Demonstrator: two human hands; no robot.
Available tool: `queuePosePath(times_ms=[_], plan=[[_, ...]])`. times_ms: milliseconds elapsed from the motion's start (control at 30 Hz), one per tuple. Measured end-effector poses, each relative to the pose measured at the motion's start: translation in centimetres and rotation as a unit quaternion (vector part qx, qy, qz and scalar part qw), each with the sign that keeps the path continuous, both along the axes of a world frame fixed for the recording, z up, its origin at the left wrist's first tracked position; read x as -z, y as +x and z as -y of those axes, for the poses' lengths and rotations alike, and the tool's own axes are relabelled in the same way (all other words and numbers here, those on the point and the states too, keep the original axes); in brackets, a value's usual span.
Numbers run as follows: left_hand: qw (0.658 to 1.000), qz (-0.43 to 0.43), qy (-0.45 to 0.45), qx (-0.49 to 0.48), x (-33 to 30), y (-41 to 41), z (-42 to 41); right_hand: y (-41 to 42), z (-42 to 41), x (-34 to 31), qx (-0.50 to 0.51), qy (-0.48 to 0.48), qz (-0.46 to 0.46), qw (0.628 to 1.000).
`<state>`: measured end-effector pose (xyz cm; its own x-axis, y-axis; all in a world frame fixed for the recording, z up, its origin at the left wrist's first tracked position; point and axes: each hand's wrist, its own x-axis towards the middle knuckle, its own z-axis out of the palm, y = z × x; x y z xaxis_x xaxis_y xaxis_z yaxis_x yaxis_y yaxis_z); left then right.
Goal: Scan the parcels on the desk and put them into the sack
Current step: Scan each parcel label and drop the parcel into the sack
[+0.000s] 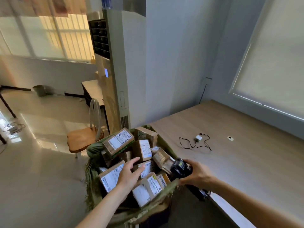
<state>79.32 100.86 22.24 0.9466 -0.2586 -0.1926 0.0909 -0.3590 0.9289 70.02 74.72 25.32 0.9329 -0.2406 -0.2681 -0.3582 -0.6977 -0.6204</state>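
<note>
I can read nothing here. The white labels on the parcels (118, 142) in my sack (93, 171) carry print and barcodes, all too blurred; the scanner (180, 168) screen is illegible too.

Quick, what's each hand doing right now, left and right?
Left hand: open, fingers straight, over the parcels in the sack.
Right hand: gripping the scanner.
</note>
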Motion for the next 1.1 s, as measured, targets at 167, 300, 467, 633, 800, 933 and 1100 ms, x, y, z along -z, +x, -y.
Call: queuePosePath(times_ms=[167,300,467,633,800,933,1100], plan=[[0.995,0.042,-0.028,0.087,-5.1,-2.5,5.9,-6.9,4.7,-5.6,0.069,-0.016,0.010,0.997],[0.985,0.084,-0.032,0.149,-10.3,-6.6,13.8,-15.5,10.0,-11.0,0.161,-0.039,0.043,0.985],[0.957,0.121,-0.074,0.253,-15.7,-16.1,25.7,-29.9,17.3,-15.9,0.275,-0.081,0.061,0.956],[0.920,0.120,-0.100,0.360,-18.6,-30.1,38.2,-47.6,23.7,-19.3,0.385,-0.115,0.057,0.914],[0.867,0.120,-0.116,0.469,-18.5,-46.9,49.1,-66.2,28.5,-20.4,0.489,-0.132,0.030,0.862],[0.813,0.129,-0.120,0.555,-18.2,-59.5,56.0,-79.5,30.7,-20.7,0.573,-0.144,0.008,0.807],[0.761,0.122,-0.117,0.626,-18.2,-72.2,62.8,-91.4,32.9,-19.8,0.650,-0.139,0.002,0.747]])
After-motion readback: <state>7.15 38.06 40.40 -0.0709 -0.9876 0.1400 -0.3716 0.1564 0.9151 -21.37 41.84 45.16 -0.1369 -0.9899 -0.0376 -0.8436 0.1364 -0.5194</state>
